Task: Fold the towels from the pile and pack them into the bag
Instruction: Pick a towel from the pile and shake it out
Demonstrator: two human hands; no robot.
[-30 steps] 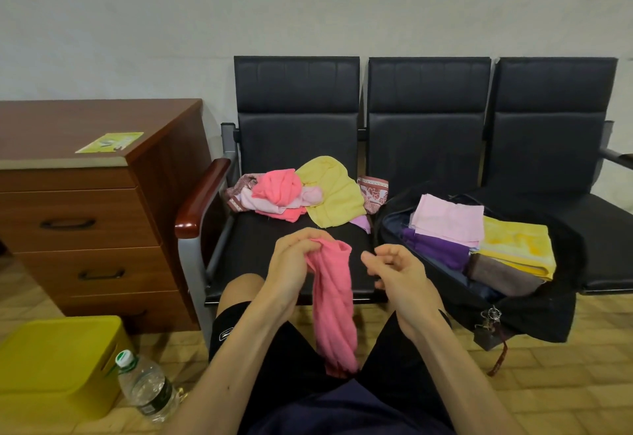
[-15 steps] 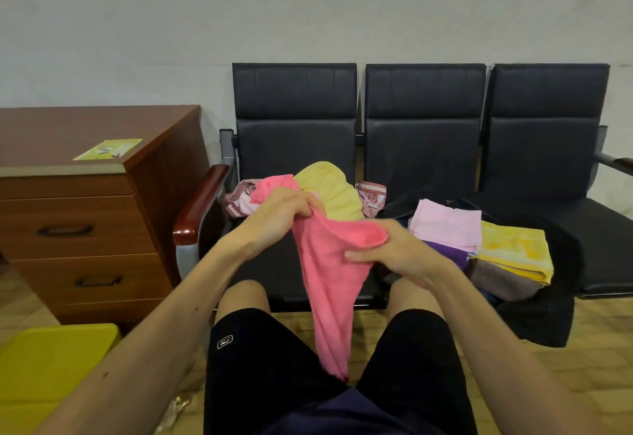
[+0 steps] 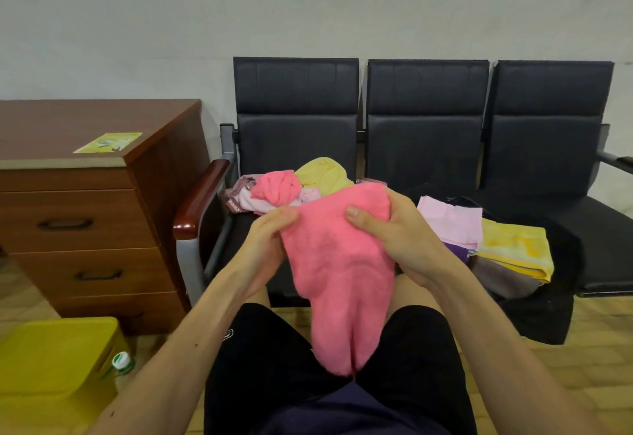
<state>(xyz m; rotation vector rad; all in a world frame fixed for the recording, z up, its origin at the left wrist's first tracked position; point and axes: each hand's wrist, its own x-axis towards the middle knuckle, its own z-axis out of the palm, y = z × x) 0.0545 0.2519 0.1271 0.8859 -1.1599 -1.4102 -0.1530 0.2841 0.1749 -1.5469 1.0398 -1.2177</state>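
A pink towel [image 3: 339, 273] hangs in front of me, down between my knees. My left hand [image 3: 265, 243] grips its upper left edge and my right hand [image 3: 390, 229] grips its upper right corner, thumb on the front. Behind it, on the left seat, lies the pile of unfolded towels [image 3: 294, 184], pink, yellow and pale ones. The black bag [image 3: 561, 263] sits open on the middle seat, holding folded towels: light pink [image 3: 452, 219], yellow [image 3: 513, 246], purple and grey.
Three black chairs [image 3: 424, 119] stand against the wall. A brown drawer cabinet [image 3: 89, 215] is at the left with a leaflet on top. A yellow box [image 3: 51, 362] and a water bottle [image 3: 121, 362] stand on the floor at lower left.
My hands have risen and drawn apart, spreading the pink towel's top edge wide. A second ago only my left hand held it bunched; my right hand has since taken hold.
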